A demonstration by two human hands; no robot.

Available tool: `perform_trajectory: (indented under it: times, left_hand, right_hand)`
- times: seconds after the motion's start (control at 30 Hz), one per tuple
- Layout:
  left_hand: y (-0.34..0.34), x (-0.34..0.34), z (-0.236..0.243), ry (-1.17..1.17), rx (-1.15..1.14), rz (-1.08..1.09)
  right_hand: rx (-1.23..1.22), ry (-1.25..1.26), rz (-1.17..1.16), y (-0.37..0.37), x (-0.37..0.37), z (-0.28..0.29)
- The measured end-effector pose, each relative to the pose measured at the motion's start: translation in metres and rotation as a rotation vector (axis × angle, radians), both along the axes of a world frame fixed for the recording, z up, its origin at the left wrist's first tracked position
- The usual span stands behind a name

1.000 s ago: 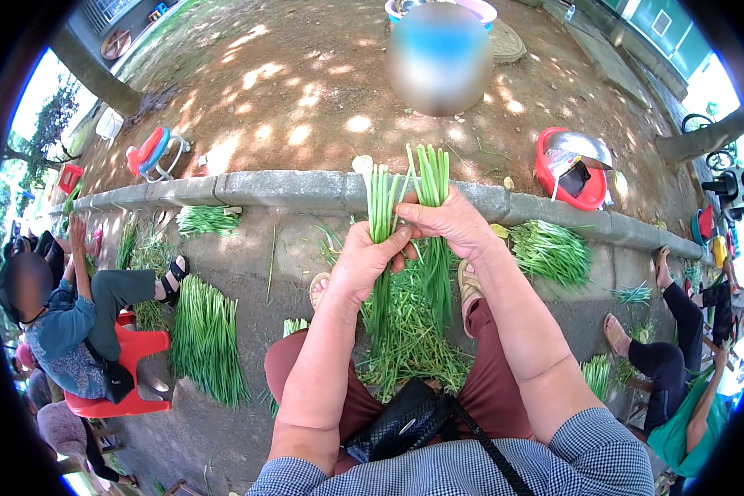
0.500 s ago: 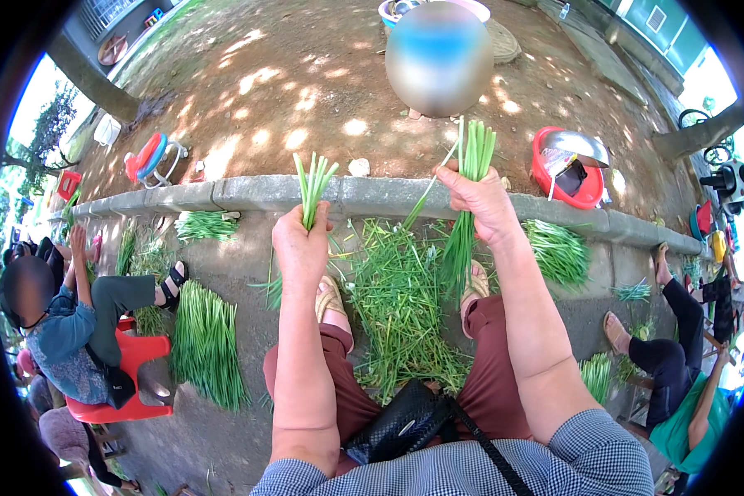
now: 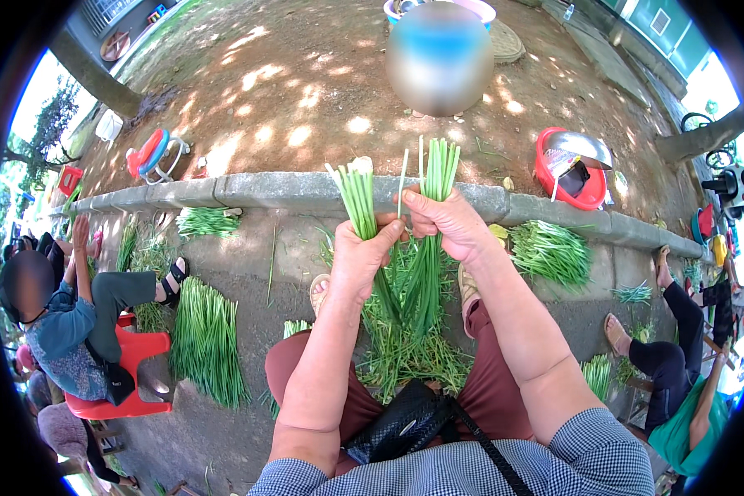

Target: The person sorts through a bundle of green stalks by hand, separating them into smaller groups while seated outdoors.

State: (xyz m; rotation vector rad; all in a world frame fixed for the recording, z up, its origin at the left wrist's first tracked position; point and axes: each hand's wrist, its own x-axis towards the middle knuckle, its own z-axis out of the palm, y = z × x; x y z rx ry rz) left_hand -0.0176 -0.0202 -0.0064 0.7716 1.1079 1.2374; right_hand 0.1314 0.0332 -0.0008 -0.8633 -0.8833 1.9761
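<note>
My left hand (image 3: pixel 372 246) is closed around a bunch of long green stalks with pale ends (image 3: pixel 355 194), tilted a little left. Close to its right, my right hand (image 3: pixel 442 227) grips a second bunch (image 3: pixel 442 169). A single thin stalk (image 3: pixel 403 178) stands between the bunches at my fingertips; which hand holds it I cannot tell. The long leaves hang below both hands. Beneath them, between my sandalled feet, lies a loose heap of green scraps (image 3: pixel 401 368). A black bag (image 3: pixel 388 434) rests at my lap.
Stalk piles lie left (image 3: pixel 207 339) and right (image 3: pixel 550 252). A stone kerb (image 3: pixel 298 190) crosses ahead, with a red basin (image 3: pixel 566 186) beyond. A seated person (image 3: pixel 66 339) on a red chair (image 3: pixel 145 347) is at left; another person (image 3: pixel 678 397) sits at right.
Half a second ago my hands were apart; they have come back together, the left moving right and the right moving left and down, with the bunches still held.
</note>
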Motion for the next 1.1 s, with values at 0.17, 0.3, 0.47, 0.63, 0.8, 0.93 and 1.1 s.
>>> perform_trajectory:
  times: [0.17,0.3,0.47,0.63,0.8,0.93,1.1]
  left_hand:
    - [0.002,0.000,-0.002,-0.072,-0.008,-0.029]
    - [0.002,0.002,-0.002,-0.079,-0.030,-0.037]
    - [0.003,0.001,-0.003,-0.092,-0.052,-0.076]
    - [0.003,0.000,-0.003,-0.114,-0.084,-0.037]
    - [0.004,-0.012,-0.002,-0.129,-0.053,-0.101]
    - [0.003,-0.011,-0.003,-0.129,-0.049,-0.151]
    - [0.001,0.003,0.005,-0.122,0.016,-0.270]
  right_hand:
    - [0.066,-0.082,-0.028,-0.001,-0.004,0.000]
    - [0.098,-0.144,-0.034,-0.006,-0.008,0.007]
    - [0.128,-0.169,0.012,-0.005,-0.007,0.003]
    - [0.179,-0.193,-0.141,0.004,-0.003,-0.007]
    - [0.136,-0.117,-0.080,0.009,0.017,0.004]
    - [0.192,-0.189,-0.002,0.005,0.016,0.009]
    - [0.161,-0.160,0.036,-0.005,0.001,0.010]
